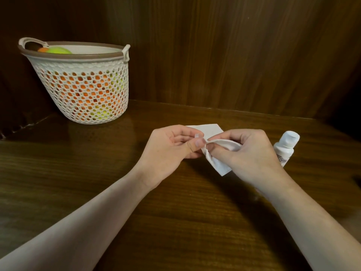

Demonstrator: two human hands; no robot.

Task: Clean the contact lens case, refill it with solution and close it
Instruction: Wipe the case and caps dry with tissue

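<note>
left hand (172, 145): pinches small clear lens case (197, 136)
right hand (248, 153): fingers curled, pressing white tissue (220, 165) against case
solution bottle (285, 147): just right, on table (175, 212)

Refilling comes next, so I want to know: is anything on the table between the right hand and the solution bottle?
Nothing visible. The solution bottle stands just beyond the right hand, which grips the white tissue; only bare table shows there.

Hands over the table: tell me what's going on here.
A person is wiping a small clear case, pinched in the left hand, with a white tissue held by the right hand. Both are above the wooden table. A capped white bottle stands to the right, untouched. A basket of balls sits back left.
</note>
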